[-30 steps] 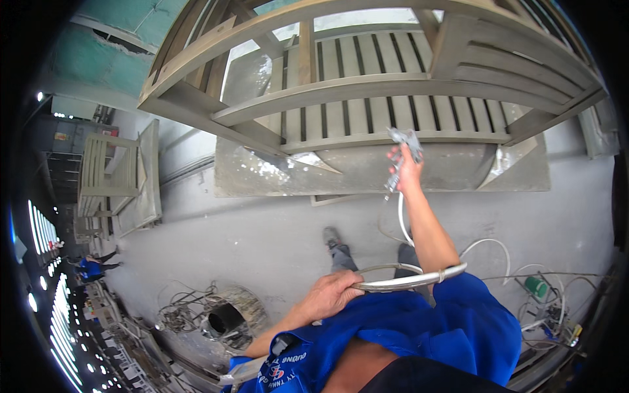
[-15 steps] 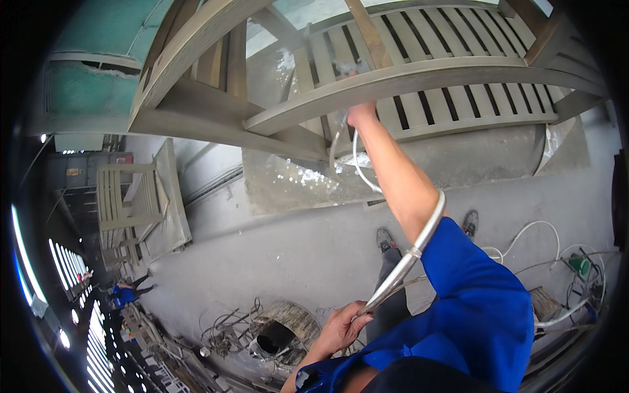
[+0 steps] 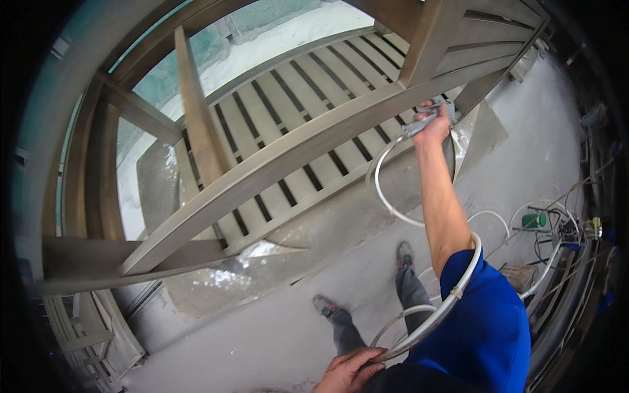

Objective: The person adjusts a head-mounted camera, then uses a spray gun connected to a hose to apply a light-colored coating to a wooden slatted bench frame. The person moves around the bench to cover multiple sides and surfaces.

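A large slatted wooden bench [image 3: 308,141], coated grey-beige, takes up the upper part of the view. My right hand [image 3: 432,131], its arm stretched forward, is closed round a grey metal spray gun [image 3: 443,107] beside the bench's right end, just below the curved rail. From the gun a white hose [image 3: 393,211] loops down, and a thicker length passes round my right upper arm. Low in the middle, my left hand [image 3: 350,371] has its fingers curled on that hose.
Under the bench lies a grey, paint-spotted sheet [image 3: 327,226]. At the right are a green container [image 3: 534,220], a wooden block [image 3: 517,278] and tangled hoses on the floor. Another slatted piece of furniture [image 3: 85,334] stands at the lower left. My feet are on the grey floor [image 3: 216,340].
My right hand and the spray gun have moved right along the bench to its right end. The view has turned right too. My left hand still holds the hose.
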Motion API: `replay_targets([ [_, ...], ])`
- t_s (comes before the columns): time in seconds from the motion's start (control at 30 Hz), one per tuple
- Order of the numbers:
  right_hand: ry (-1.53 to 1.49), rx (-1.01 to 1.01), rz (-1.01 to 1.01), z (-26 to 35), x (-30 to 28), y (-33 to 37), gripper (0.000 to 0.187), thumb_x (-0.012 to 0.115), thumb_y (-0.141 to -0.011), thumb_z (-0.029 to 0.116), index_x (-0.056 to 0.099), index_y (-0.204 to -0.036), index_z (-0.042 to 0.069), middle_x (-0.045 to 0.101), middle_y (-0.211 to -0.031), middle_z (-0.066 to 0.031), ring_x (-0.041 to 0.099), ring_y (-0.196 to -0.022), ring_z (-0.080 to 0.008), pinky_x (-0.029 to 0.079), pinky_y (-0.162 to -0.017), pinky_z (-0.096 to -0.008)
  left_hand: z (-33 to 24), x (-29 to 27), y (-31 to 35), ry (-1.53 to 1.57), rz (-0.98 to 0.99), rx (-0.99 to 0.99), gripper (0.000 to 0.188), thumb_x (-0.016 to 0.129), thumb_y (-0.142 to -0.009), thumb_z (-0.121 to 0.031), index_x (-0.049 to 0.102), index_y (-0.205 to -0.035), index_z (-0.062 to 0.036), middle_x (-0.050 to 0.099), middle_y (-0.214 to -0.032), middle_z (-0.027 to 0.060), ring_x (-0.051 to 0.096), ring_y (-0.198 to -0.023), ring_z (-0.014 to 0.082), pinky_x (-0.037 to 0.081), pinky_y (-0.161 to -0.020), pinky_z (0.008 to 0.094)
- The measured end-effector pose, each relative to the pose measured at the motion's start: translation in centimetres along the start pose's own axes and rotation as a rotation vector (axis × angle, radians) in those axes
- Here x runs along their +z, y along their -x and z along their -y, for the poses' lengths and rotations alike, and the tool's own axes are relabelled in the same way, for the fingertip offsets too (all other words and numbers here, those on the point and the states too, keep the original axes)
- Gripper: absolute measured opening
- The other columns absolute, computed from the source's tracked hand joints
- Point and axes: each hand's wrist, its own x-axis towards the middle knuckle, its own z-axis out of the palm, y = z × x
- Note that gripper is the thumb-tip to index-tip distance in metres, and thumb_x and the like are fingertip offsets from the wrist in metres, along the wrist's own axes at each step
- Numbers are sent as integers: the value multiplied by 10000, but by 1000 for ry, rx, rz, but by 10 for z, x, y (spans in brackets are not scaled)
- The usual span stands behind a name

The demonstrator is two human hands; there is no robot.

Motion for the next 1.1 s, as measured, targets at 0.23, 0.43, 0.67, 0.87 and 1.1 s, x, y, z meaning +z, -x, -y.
replay_targets([
  [0.23, 3, -289, 115, 64, 53, -114, 366, 455, -1071, 284, 567, -1323, 43, 651, -1236, -95, 654, -1070, -252, 580, -880, -395, -1, 40, -97, -11, 119, 160, 385, 694, -956, -311, 661, -1280, -106, 668, -1242, 204, 656, -1143, 285, 511, -986, 392],
  [0.43, 130, -214, 290, 66, 40, -146, 397, 460, -1080, 278, 531, -1402, 56, 614, -1343, -109, 619, -1172, -238, 557, -962, -385, -10, 55, -132, 13, 147, 228, 348, 678, -971, -266, 643, -1271, -93, 670, -1214, 194, 663, -1109, 307, 521, -949, 397],
  [0.67, 904, -196, 293, 19, 64, -165, 399, 542, -1046, 296, 556, -1372, 67, 648, -1070, -61, 653, -917, -169, 563, -710, -336, -18, 39, -123, 27, 96, 294, 306, 659, -988, -213, 623, -1260, -77, 672, -1181, 181, 670, -1070, 332, 533, -907, 403],
  [0.87, 1193, -210, 577, -94, 134, -70, 357, 653, -976, 295, 632, -1265, 86, 650, -831, -9, 628, -674, -87, 471, -460, -263, -17, 26, -93, 21, 36, 313, 270, 642, -1003, -168, 605, -1250, -64, 674, -1153, 171, 677, -1036, 354, 543, -871, 408],
  [1.1, 906, 305, 1047, -168, 183, 84, 311, 689, -957, 344, 636, -1088, 67, 663, -790, -18, 628, -667, -114, 438, -459, -265, -9, 24, -74, 28, -53, 332, 251, 633, -1014, -132, 596, -1243, -36, 679, -1132, 170, 684, -997, 377, 553, -838, 413],
])
